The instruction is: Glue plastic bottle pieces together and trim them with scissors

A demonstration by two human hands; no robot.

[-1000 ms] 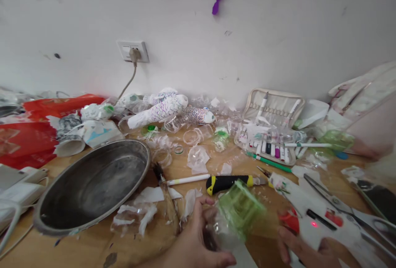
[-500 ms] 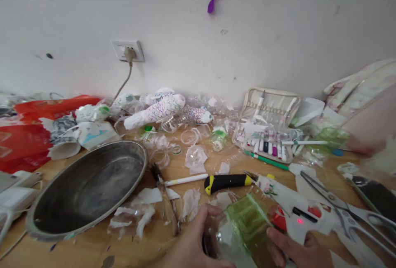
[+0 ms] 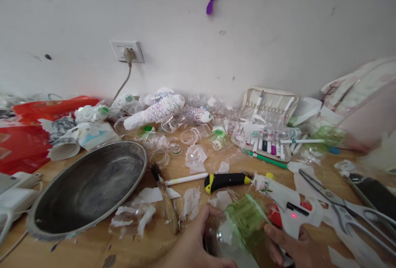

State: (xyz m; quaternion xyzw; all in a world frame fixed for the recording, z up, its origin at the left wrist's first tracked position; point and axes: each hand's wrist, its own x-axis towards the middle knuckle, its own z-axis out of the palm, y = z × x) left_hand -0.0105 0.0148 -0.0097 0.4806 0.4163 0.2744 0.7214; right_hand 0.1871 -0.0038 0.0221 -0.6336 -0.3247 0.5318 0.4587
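My left hand (image 3: 193,243) is wrapped round the clear lower part of a plastic bottle piece (image 3: 241,224) with a green ribbed section, at the bottom centre. My right hand (image 3: 293,249) touches the same piece from the right, fingers curled against it, beside a white glue gun (image 3: 291,206) with a red light that lies on the table. A yellow-and-black utility knife (image 3: 224,180) and a white pen (image 3: 185,179) lie just beyond the bottle piece.
A large metal basin (image 3: 58,218) sits at left. Scissors (image 3: 343,210) lie at right, an open marker case (image 3: 269,136) behind. Painted bottle fish (image 3: 161,109), cut plastic scraps, red bags (image 3: 27,132) and a plugged wall socket (image 3: 126,51) line the back.
The green bottle piece came down and toward me. My right hand moved from the glue gun's handle side onto the bottle piece.
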